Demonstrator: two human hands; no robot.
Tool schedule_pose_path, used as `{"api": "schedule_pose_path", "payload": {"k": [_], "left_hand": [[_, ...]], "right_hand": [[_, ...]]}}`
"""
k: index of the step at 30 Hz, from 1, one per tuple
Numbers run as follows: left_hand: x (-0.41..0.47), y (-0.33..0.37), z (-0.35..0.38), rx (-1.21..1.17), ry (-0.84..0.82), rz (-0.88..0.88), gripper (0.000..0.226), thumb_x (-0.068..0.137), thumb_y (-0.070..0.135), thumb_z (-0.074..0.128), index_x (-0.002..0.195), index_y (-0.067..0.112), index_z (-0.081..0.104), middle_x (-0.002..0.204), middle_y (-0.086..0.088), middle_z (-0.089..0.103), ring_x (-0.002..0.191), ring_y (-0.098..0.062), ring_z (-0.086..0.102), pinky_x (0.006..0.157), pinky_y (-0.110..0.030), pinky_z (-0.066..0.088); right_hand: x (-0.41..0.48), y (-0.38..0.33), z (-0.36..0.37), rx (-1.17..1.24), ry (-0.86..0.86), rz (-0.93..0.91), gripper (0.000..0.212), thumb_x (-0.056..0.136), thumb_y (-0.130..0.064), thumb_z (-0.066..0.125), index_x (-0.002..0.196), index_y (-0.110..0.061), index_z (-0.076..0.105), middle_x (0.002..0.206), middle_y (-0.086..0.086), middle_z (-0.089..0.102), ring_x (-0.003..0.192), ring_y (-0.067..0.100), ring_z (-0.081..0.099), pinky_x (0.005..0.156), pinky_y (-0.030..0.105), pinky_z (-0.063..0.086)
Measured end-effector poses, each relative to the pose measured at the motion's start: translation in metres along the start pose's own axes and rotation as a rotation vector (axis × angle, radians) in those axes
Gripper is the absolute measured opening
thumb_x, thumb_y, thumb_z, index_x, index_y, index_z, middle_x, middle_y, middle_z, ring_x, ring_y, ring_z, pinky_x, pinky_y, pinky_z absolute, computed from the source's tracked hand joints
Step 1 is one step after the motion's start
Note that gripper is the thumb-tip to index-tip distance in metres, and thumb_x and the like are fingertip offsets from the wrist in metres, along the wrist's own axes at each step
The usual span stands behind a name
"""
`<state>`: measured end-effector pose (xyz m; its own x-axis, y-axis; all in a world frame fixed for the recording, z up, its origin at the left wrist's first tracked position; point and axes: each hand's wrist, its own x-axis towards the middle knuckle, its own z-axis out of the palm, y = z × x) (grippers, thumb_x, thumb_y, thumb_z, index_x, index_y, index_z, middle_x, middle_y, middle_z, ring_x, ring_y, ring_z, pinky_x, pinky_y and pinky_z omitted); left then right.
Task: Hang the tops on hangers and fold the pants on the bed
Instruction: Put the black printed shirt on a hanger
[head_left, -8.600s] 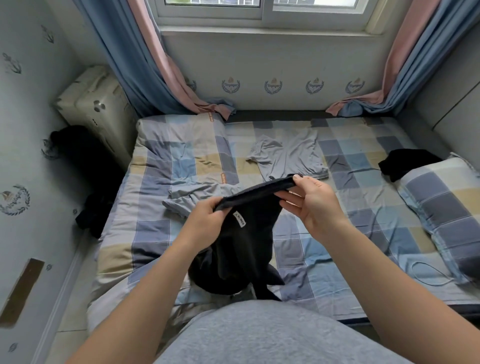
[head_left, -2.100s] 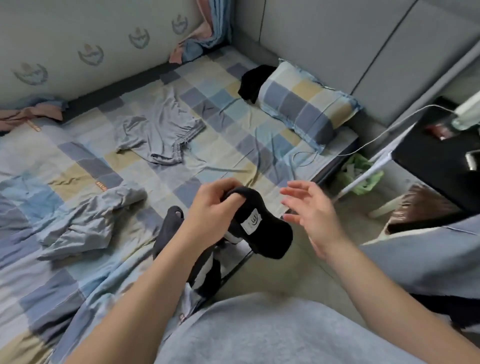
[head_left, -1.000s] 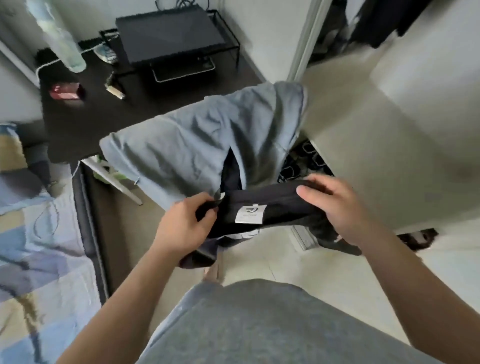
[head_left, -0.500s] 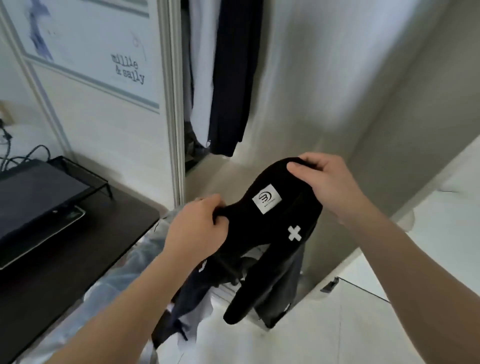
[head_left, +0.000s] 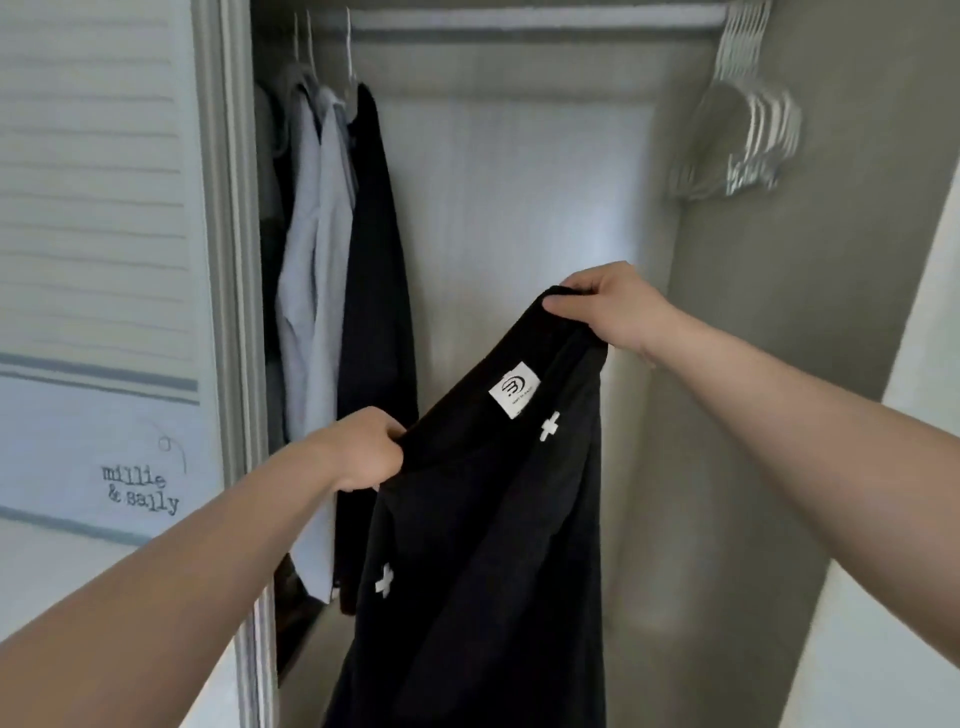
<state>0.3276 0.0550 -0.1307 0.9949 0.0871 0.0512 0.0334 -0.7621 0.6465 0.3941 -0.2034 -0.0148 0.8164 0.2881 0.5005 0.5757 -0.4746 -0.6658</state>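
A home bedroom wardrobe: shirts (head_left: 317, 291) hang from a rail (head_left: 519, 21) inside an open closet, with empty white hangers (head_left: 753, 135) bunched at its right end.

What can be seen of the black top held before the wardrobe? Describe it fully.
The black top looks like soft, matte fabric with a white label and small white crosses. It hangs slanted, its upper edge pinched by the left hand low and the right hand higher; its bottom runs out of frame.
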Motion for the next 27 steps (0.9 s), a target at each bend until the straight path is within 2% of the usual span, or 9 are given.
{"api": "schedule_pose_path", "payload": {"k": [2, 4, 6, 9, 13, 18, 21, 25, 27], "left_hand": [[0.019, 0.018, -0.03, -0.07, 0.042, 0.023, 0.017, 0.095, 0.008, 0.059, 0.087, 0.014, 0.073, 0.073, -0.006, 0.066, 0.06, -0.012, 0.06, 0.052, -0.022, 0.048], [0.037, 0.041, -0.062, -0.157, 0.132, 0.074, 0.018, 0.1, 0.017, 0.057, 0.099, 0.007, 0.072, 0.083, -0.01, 0.067, 0.074, -0.018, 0.064, 0.067, -0.029, 0.058], [0.054, 0.068, -0.092, -0.231, 0.23, 0.148, 0.026, 0.103, 0.018, 0.052, 0.096, -0.003, 0.066, 0.083, -0.015, 0.058, 0.077, -0.027, 0.06, 0.076, -0.038, 0.057], [0.075, 0.117, -0.13, -0.206, 0.419, 0.254, 0.029, 0.106, 0.023, 0.048, 0.088, 0.004, 0.059, 0.07, -0.011, 0.05, 0.062, -0.023, 0.051, 0.059, -0.028, 0.043], [0.098, 0.176, -0.158, -0.133, 0.558, 0.371, 0.035, 0.105, 0.027, 0.043, 0.079, 0.007, 0.055, 0.067, -0.004, 0.051, 0.062, -0.02, 0.05, 0.058, -0.029, 0.035], [0.124, 0.247, -0.17, 0.004, 0.712, 0.453, 0.037, 0.102, 0.019, 0.039, 0.066, 0.009, 0.041, 0.063, -0.005, 0.043, 0.057, -0.02, 0.04, 0.05, -0.03, 0.028], [0.137, 0.275, -0.17, 0.101, 0.752, 0.46, 0.038, 0.1, 0.017, 0.039, 0.063, 0.009, 0.041, 0.063, -0.008, 0.045, 0.06, -0.023, 0.042, 0.049, -0.03, 0.027], [0.154, 0.299, -0.167, 0.259, 0.703, 0.439, 0.037, 0.101, 0.02, 0.04, 0.086, -0.008, 0.06, 0.089, -0.024, 0.061, 0.065, -0.028, 0.05, 0.048, -0.029, 0.027], [0.16, 0.304, -0.171, 0.313, 0.719, 0.444, 0.036, 0.1, 0.02, 0.04, 0.073, 0.001, 0.054, 0.081, -0.022, 0.058, 0.063, -0.025, 0.05, 0.048, -0.029, 0.028]], "right_hand": [[0.032, -0.012, -0.018, -0.07, 0.024, -0.037, 0.022, 0.091, -0.018, 0.07, 0.069, -0.015, 0.069, 0.054, -0.01, 0.06, 0.048, 0.004, 0.053, 0.049, 0.014, 0.042], [0.065, -0.023, -0.04, -0.132, 0.069, -0.072, 0.021, 0.091, -0.017, 0.07, 0.071, -0.013, 0.07, 0.056, -0.006, 0.058, 0.048, 0.008, 0.051, 0.046, 0.014, 0.041], [0.097, -0.036, -0.06, -0.21, 0.102, -0.105, 0.016, 0.093, -0.016, 0.068, 0.079, -0.008, 0.072, 0.062, 0.001, 0.059, 0.053, 0.014, 0.052, 0.047, 0.016, 0.044], [0.137, -0.056, -0.086, -0.416, 0.138, -0.155, 0.015, 0.096, -0.016, 0.062, 0.093, -0.005, 0.072, 0.079, 0.011, 0.066, 0.067, 0.024, 0.061, 0.067, 0.03, 0.055], [0.167, -0.071, -0.107, -0.685, 0.188, -0.122, 0.018, 0.094, -0.009, 0.053, 0.096, 0.0, 0.068, 0.076, 0.014, 0.067, 0.06, 0.027, 0.062, 0.063, 0.029, 0.051], [0.193, -0.066, -0.13, -0.918, 0.267, -0.054, 0.029, 0.088, -0.005, 0.049, 0.107, -0.007, 0.071, 0.108, 0.012, 0.072, 0.097, 0.031, 0.066, 0.084, 0.036, 0.057], [0.203, -0.054, -0.15, -1.103, 0.468, -0.076, 0.029, 0.089, -0.009, 0.049, 0.112, -0.017, 0.066, 0.119, 0.008, 0.064, 0.101, 0.03, 0.058, 0.082, 0.034, 0.045], [0.214, -0.036, -0.176, -1.513, 0.69, 0.024, 0.037, 0.096, -0.018, 0.047, 0.131, -0.022, 0.059, 0.137, 0.011, 0.05, 0.126, 0.032, 0.043, 0.105, 0.042, 0.031], [0.22, -0.029, -0.185, -1.526, 0.725, 0.115, 0.04, 0.1, -0.015, 0.039, 0.136, -0.02, 0.055, 0.139, 0.011, 0.049, 0.126, 0.032, 0.043, 0.106, 0.041, 0.031]]}}
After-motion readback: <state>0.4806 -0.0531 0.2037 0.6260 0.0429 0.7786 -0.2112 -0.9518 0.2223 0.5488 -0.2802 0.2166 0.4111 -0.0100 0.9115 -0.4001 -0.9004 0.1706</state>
